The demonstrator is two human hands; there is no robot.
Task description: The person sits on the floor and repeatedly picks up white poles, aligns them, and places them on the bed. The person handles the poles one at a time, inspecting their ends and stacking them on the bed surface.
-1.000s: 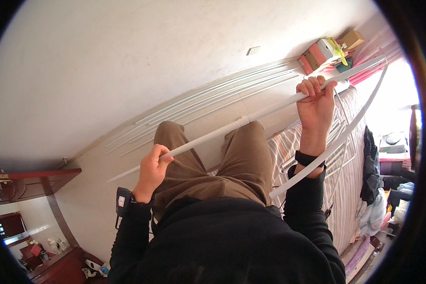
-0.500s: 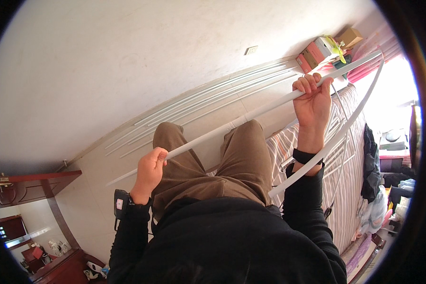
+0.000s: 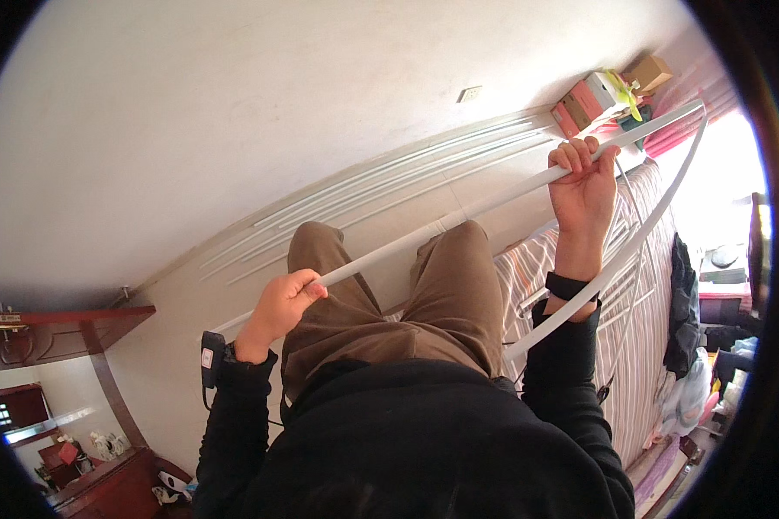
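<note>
Slanting up across my knees is a long white pole (image 3: 511,194), which looks like a tube. At its far right end it meets a second white bar (image 3: 614,266) that runs back down beside my right forearm toward my waist, bowed by the lens. My left hand (image 3: 279,310) is closed round the lower left part of the pole, thumb along its top; a short stretch of pole sticks out beyond it. Higher up, my right hand (image 3: 584,192) has its fingers wrapped over the pole, palm toward me.
Several thin white rods (image 3: 381,177) lie along the foot of the wall. On my right, a striped bed (image 3: 640,346) bears more metal rods. Boxes (image 3: 587,104) stand in the far right corner near a pink curtain. A dark red cabinet (image 3: 112,324) is at left.
My left thumb has shifted and now lies along the pole, pointing right. Both hands and the pole appear slightly farther right, as does most of the scene.
</note>
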